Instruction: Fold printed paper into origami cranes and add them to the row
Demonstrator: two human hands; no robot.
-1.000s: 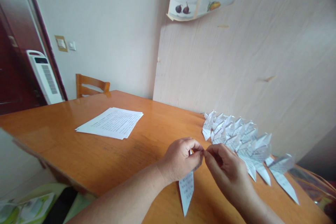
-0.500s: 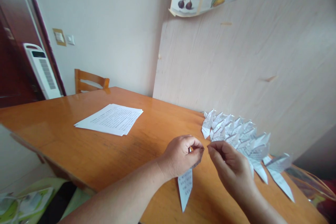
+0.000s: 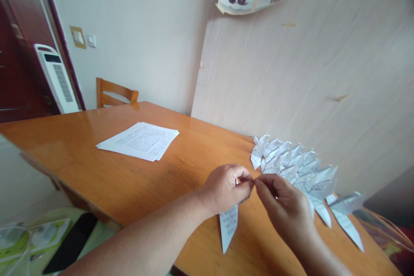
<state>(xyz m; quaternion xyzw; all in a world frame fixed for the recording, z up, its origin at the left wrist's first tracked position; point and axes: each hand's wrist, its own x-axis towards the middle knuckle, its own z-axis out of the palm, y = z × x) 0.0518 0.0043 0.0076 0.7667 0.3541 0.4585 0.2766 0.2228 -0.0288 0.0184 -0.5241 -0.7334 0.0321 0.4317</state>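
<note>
My left hand (image 3: 226,189) is closed on a folded paper (image 3: 228,229) covered in print; its pointed lower end hangs below the palm, and the rest is hidden by the fingers. Thumb and forefinger of my right hand (image 3: 284,202) are pinched together, their tips meeting the left fingertips. What lies between the right fingertips is too small to make out. Beyond the right hand, several folded paper pieces (image 3: 289,161) with raised points stand in close rows. One more folded piece (image 3: 347,224) lies apart at their near right end.
A stack of printed sheets (image 3: 139,141) lies on the wooden table (image 3: 194,151), left of my hands. A chair (image 3: 116,92) stands at the far edge. A pale board (image 3: 291,77) rises behind the folded pieces. A black object (image 3: 69,243) lies on a seat at lower left.
My right fingertips have come up against the left ones, closing the small gap between them. The left hand still grips the folded paper. The whole view has shifted slightly.
</note>
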